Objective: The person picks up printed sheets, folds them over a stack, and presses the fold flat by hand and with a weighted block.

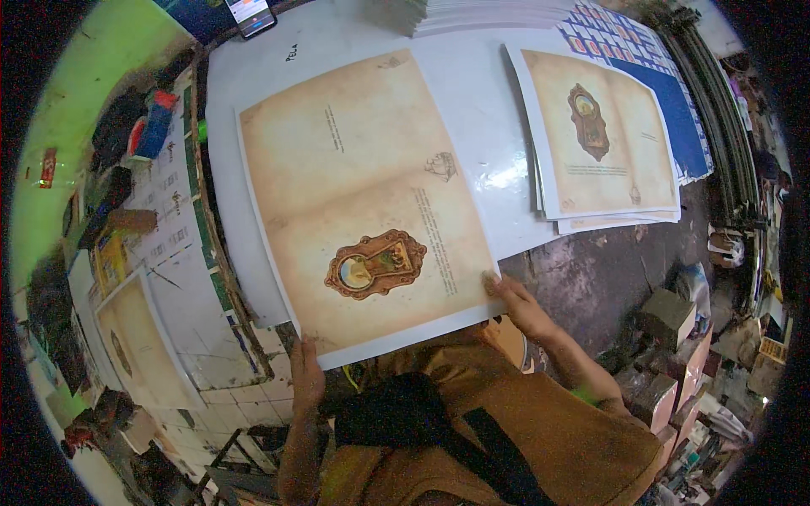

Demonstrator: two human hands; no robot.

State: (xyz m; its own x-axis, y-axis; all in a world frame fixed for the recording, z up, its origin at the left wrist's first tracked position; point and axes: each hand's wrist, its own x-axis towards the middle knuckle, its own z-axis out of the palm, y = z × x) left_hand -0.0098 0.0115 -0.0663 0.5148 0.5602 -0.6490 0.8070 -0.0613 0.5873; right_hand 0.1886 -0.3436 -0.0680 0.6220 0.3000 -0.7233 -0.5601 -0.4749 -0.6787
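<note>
The left hand (307, 378) and right hand (525, 312) grip one sheet (354, 190); to their right are boxes (669, 318), contents unclear, and papers (623, 173).

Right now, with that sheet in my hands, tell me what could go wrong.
The printed sheet is pinched near its two near corners by the left hand and right hand, so it might bend or crease. The loose sheets to the right seem to jut past the near edge of the white table; a bump might slide some off.
</note>
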